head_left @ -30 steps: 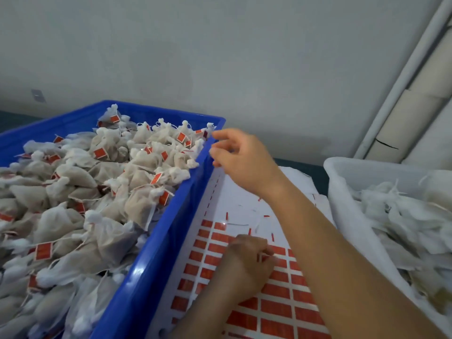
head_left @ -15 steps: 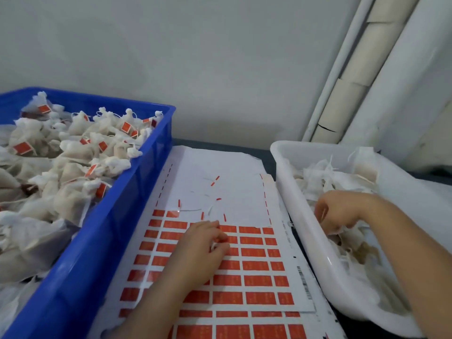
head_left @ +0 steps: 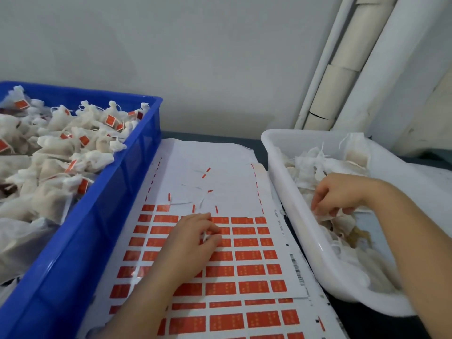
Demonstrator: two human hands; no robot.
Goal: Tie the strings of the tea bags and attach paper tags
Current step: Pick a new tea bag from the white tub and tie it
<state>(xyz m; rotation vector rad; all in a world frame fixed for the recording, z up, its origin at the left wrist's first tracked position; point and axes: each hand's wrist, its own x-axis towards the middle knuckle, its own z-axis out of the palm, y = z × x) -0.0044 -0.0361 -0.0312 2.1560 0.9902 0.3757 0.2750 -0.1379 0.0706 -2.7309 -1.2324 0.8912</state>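
a: what are the hands doing?
b: the right hand point(head_left: 340, 194) is closing round a loose tea bag point(head_left: 343, 217) in the white tub point(head_left: 286, 182). the left hand point(head_left: 193, 238) is pinching a red tag point(head_left: 221, 231) on the sheet point(head_left: 220, 155), possibly peeling it.
a: any advice?
b: i'm suggesting lifting one bag only, and slowly, so the strings aren't snagging.

Soft, even indoor light, fairly bright; no hard shadows. Faint shadow under left hand point(head_left: 188, 243) on tag sheet point(head_left: 244, 272). Glossy glare on sheet left of those fingers point(head_left: 210, 228), pale sheen on blue crate point(head_left: 102, 216) wall, bright streak on white tub point(head_left: 320, 245) rim below right hand point(head_left: 342, 194). Right fingers slightly blurred. Pipes point(head_left: 342, 81) beyond them lean from wide-angle distortion. Tag print smeared, unreadable.
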